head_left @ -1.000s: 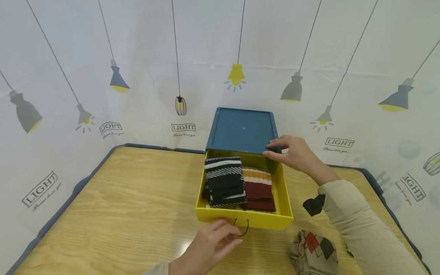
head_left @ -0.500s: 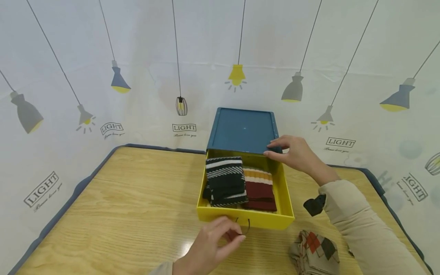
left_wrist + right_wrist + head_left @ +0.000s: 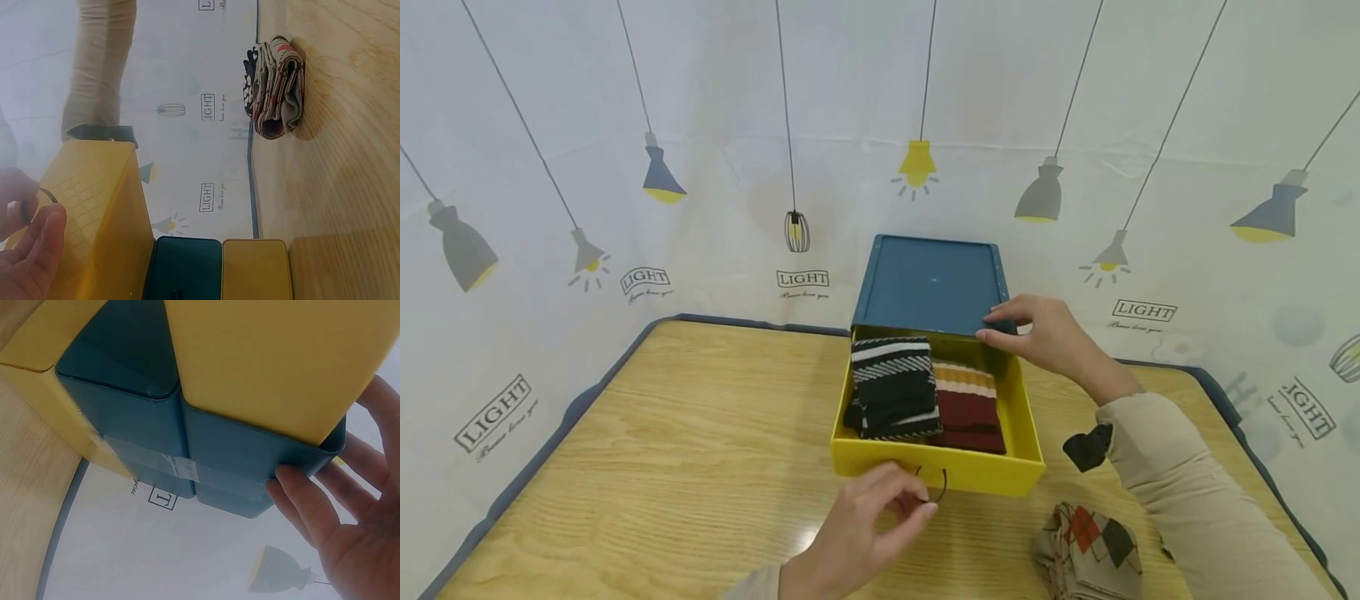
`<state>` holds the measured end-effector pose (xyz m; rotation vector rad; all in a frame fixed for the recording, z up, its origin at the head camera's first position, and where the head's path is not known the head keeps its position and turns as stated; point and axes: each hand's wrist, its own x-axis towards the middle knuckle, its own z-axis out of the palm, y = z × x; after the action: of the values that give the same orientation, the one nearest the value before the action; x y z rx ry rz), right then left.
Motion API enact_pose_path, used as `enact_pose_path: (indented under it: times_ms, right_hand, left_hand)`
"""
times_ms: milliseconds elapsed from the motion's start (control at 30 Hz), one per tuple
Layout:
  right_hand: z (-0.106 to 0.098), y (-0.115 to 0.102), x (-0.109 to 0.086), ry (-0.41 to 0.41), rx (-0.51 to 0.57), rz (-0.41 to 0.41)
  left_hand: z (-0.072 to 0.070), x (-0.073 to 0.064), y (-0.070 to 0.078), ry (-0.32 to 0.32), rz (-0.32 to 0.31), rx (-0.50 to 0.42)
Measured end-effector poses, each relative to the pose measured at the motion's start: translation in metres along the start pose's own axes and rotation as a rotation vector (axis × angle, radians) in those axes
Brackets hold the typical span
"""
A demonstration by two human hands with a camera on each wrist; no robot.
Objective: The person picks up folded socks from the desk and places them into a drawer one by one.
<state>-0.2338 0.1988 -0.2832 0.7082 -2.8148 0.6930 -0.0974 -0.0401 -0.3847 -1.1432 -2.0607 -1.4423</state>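
I logged the yellow rectangular drawer [image 3: 992, 477] apparently edging inward, still open nearside of the blue boxy case [image 3: 932, 279], left hand [image 3: 867, 518] pinching its black cord loop [image 3: 945, 483], right hand [image 3: 1043, 332] loosely spread against the case.

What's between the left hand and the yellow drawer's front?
A black loop handle: the left hand pinches it and it joins the yellow drawer's front, in the head view.
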Motion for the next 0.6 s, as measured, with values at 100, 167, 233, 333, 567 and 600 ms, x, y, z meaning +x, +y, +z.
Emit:
enact_pose_path:
  times_ms: [100, 167, 233, 333, 567, 600]
  right_hand:
    - [0.000, -0.001, -0.001, -0.001, 0.003, 0.002]
    - [0.000, -0.001, -0.001, -0.001, 0.003, 0.000]
    - [0.000, -0.001, -0.001, 0.000, 0.000, 0.000]
    - [0.000, -0.002, -0.002, 0.001, -0.004, -0.001]
    - [-0.001, -0.002, -0.002, 0.001, -0.018, 0.001]
    - [-0.001, -0.002, -0.002, 0.002, -0.019, 0.002]
  left_hand:
    - [0.000, 0.001, -0.001, 0.003, 0.004, 0.002]
    - [0.000, 0.002, -0.002, 0.002, -0.009, -0.006]
    - [-0.001, 0.003, -0.003, 0.000, -0.025, -0.013]
    - [-0.002, 0.004, -0.005, -0.001, -0.062, -0.020]
    - [-0.005, 0.009, -0.002, 0.002, -0.064, -0.004]
    - [-0.006, 0.011, 0.001, 0.004, -0.063, -0.005]
